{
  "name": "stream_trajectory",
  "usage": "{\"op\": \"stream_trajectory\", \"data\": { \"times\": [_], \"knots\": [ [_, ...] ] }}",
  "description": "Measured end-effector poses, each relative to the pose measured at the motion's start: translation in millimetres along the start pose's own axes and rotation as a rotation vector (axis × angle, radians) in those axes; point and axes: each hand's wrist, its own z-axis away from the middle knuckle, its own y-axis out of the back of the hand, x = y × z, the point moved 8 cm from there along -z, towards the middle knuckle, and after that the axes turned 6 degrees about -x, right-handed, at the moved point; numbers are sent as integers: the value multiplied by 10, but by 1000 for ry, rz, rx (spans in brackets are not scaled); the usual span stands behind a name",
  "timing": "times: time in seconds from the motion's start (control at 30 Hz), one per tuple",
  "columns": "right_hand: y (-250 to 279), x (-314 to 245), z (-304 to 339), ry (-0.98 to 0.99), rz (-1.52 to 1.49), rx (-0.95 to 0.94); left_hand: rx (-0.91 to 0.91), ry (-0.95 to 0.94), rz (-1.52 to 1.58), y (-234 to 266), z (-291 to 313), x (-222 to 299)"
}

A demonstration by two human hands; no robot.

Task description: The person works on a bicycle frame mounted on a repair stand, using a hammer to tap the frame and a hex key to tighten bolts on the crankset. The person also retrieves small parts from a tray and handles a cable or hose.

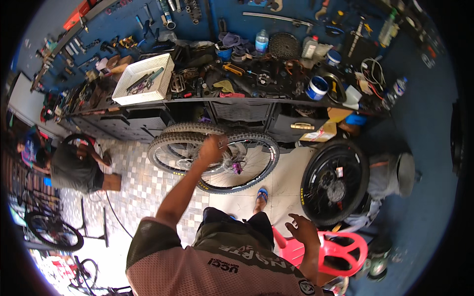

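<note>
Left hand (213,149): centre of the frame, arm extended up from lower left, in front of the overlapping bicycle wheels. Its fingers look curled inward; blur hides whether they grip anything or touch a spoke, so cannot tell.

Right hand (302,231): lower right of centre, fingers spread apart, nothing seen in the grasp. It lies over the red plastic chair (291,254) in this view; contact cannot be judged.

Wheels: the purple-hubbed wheel (238,168) sits at centre, just right of and below the left hand, tilted, overlapping the knobby-tyred wheel (155,157) to its left. Both are below the front edge of the tabletop (192,100). A black wheel (335,190) with a disc rotor leans at right of centre, well apart from these, near the chair.

Tabletop, across the upper frame: white perforated basket (140,97) with tools inside, upper left; clear bottle (261,43) and large cassette (284,46), upper middle; blue-and-white tub (317,88), upper right. Cardboard box (323,133) below the right part of the tabletop. Another person (74,167) in dark clothing, left edge region, bent over.
</note>
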Motion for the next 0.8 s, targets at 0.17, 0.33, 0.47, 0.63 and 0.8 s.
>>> {"op": "stream_trajectory", "data": {
  "times": [0.17,0.33,0.47,0.63,0.8],
  "knots": [
    [534,750,-446,3,42,-69,223,266,-229,617,-1388,-328],
    [1074,1357,-797,-47,56,-19,196,460,-483,622,-1947,-575],
    [1337,1469,-1046,-64,92,-69,125,474,-512,469,-2121,-634],
    [1368,1317,-1390,36,79,-164,121,480,-605,614,-2224,-697],
    [1395,1171,-1571,97,81,-200,-2,318,-770,767,-2243,-478]
  ]
}}
